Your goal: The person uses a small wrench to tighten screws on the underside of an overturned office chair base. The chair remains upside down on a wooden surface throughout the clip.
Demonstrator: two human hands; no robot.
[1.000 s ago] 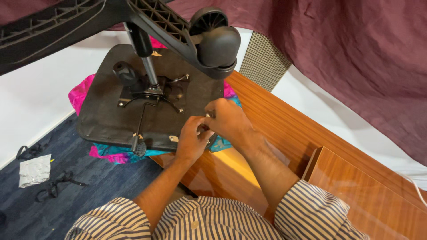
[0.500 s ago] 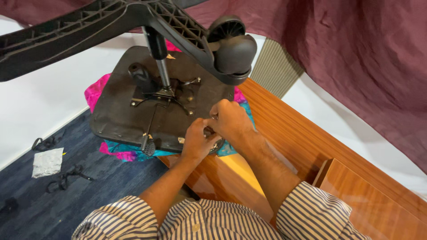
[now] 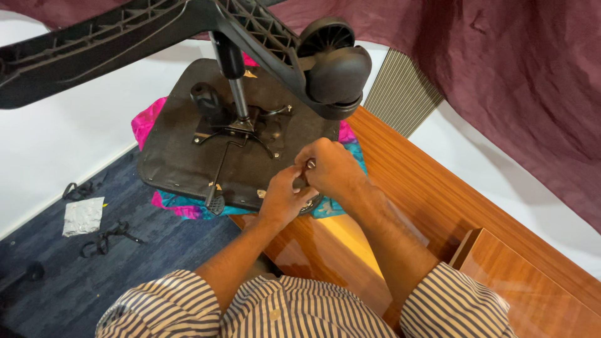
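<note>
Your hands meet at the near edge of the upturned chair seat (image 3: 181, 150), which lies underside up on the wooden desk (image 3: 426, 188) over a pink and teal cloth (image 3: 147, 122). Your right hand (image 3: 328, 168) is curled shut with a small metal part (image 3: 310, 164) showing between its fingers; what the part is cannot be told. Your left hand (image 3: 283, 197) is closed narrow just below it, fingertips touching the right hand and the seat edge; whether it holds anything is hidden. A lever (image 3: 216, 201) juts from the seat edge beside your left hand. The metal mechanism (image 3: 241, 128) sits mid-seat, and the column (image 3: 231, 69) rises from it to the star base (image 3: 125, 37), whose caster (image 3: 332, 62) hangs above your right hand. On the blue carpet (image 3: 75, 275) to the left lie a foil packet (image 3: 82, 216) and black straps (image 3: 103, 236).
</note>
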